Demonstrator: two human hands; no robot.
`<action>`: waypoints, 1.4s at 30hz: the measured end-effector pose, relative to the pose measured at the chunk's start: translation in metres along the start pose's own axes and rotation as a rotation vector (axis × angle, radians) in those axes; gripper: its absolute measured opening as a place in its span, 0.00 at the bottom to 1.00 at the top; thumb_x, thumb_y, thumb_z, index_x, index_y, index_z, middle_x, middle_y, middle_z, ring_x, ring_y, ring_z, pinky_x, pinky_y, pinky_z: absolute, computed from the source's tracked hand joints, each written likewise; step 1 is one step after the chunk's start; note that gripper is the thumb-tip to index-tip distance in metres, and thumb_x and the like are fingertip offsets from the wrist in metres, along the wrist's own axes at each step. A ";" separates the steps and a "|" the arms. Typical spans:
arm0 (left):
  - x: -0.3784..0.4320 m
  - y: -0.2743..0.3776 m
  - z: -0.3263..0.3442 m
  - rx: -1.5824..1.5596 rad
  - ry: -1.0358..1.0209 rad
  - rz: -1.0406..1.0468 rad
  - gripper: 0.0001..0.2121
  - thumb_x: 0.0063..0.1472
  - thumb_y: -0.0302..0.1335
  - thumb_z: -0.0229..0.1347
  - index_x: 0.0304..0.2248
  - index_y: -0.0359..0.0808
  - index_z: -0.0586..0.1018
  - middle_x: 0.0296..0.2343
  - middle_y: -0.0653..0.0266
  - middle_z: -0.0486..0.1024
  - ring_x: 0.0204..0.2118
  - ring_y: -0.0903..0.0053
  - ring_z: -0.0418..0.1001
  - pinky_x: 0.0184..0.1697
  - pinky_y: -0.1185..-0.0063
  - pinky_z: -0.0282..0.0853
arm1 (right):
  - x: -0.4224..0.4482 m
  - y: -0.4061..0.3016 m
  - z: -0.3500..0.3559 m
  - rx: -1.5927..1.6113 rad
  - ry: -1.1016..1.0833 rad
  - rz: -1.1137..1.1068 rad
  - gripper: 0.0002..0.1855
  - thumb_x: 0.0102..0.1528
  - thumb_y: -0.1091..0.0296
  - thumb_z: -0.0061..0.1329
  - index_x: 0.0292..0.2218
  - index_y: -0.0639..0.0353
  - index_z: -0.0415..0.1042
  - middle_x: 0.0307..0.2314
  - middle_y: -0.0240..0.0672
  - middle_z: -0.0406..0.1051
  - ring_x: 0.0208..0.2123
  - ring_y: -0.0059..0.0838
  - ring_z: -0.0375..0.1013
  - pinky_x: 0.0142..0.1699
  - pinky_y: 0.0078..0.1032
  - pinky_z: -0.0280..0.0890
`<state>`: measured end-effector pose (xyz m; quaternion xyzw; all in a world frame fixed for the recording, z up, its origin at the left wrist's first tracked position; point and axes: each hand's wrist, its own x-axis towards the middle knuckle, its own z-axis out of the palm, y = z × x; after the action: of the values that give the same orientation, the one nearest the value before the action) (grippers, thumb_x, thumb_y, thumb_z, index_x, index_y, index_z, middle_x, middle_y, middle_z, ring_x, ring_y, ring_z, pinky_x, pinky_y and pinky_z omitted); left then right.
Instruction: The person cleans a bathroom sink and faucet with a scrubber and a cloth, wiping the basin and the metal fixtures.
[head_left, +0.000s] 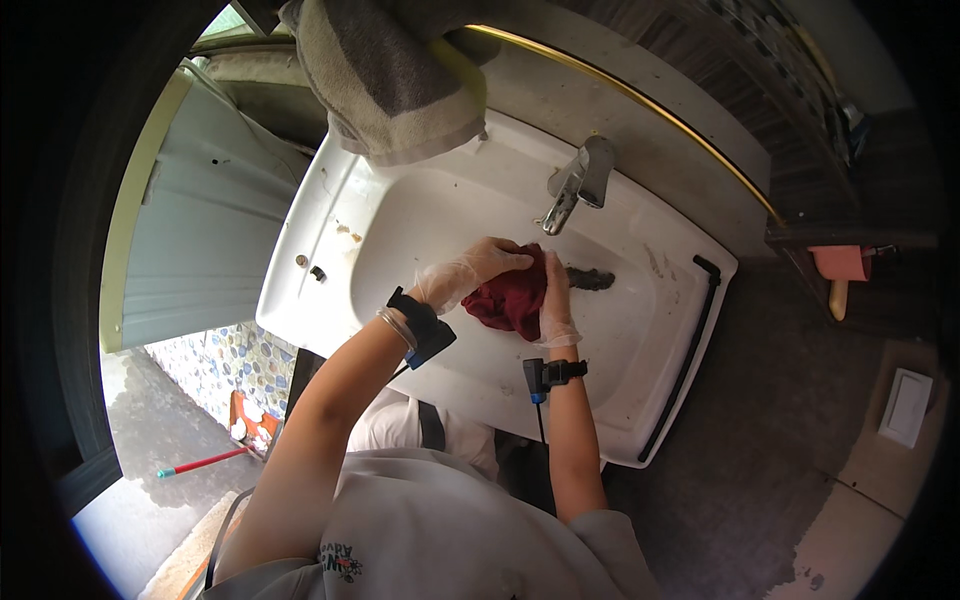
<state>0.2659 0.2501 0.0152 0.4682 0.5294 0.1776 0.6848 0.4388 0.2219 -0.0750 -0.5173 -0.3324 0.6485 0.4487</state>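
Observation:
Both my hands wear clear thin plastic gloves and hold a dark red cloth (510, 300) over the basin of a white washbasin (420, 202). My left hand (487, 266) grips the cloth's upper side, thumb and fingers pointing right. Against its right edge is my right hand (556, 296), with the fingertips partly hidden. The bunched cloth hangs in folds between them. Just above and to the right stands a chrome faucet (581, 184); I see no water stream from its spout. A dark patch (592, 279) lies on the basin floor beside my right hand.
A grey striped towel (397, 82) hangs over the basin's back left corner. A black bar (682, 367) runs along the right rim. Small objects (317, 274) sit on the left rim. A pink holder (840, 262) is at far right, and a red-handled tool (202, 463) at lower left.

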 end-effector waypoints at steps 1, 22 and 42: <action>-0.001 0.002 0.002 -0.076 0.018 -0.007 0.21 0.56 0.37 0.50 0.44 0.28 0.71 0.38 0.58 0.73 0.40 0.77 0.69 0.46 0.84 0.62 | -0.006 -0.008 0.008 0.089 -0.016 0.068 0.25 0.58 0.49 0.36 0.47 0.62 0.62 0.41 0.32 0.64 0.43 0.23 0.62 0.49 0.21 0.56; 0.020 -0.027 -0.009 -0.047 0.027 0.037 0.20 0.52 0.28 0.55 0.45 0.32 0.68 0.36 0.60 0.72 0.38 0.77 0.69 0.41 0.83 0.65 | -0.007 -0.005 -0.012 0.096 -0.102 0.214 0.14 0.55 0.68 0.44 0.41 0.66 0.67 0.35 0.32 0.69 0.36 0.20 0.67 0.43 0.18 0.63; 0.026 -0.014 0.041 0.418 0.312 0.079 0.20 0.61 0.41 0.40 0.39 0.34 0.74 0.34 0.47 0.73 0.39 0.53 0.69 0.42 0.70 0.63 | 0.014 -0.035 0.024 -0.157 0.232 0.034 0.21 0.54 0.57 0.42 0.27 0.72 0.70 0.21 0.37 0.70 0.24 0.26 0.66 0.32 0.23 0.62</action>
<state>0.3088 0.2439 -0.0114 0.5868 0.6351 0.1610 0.4758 0.4235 0.2484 -0.0429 -0.6279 -0.3191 0.5637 0.4315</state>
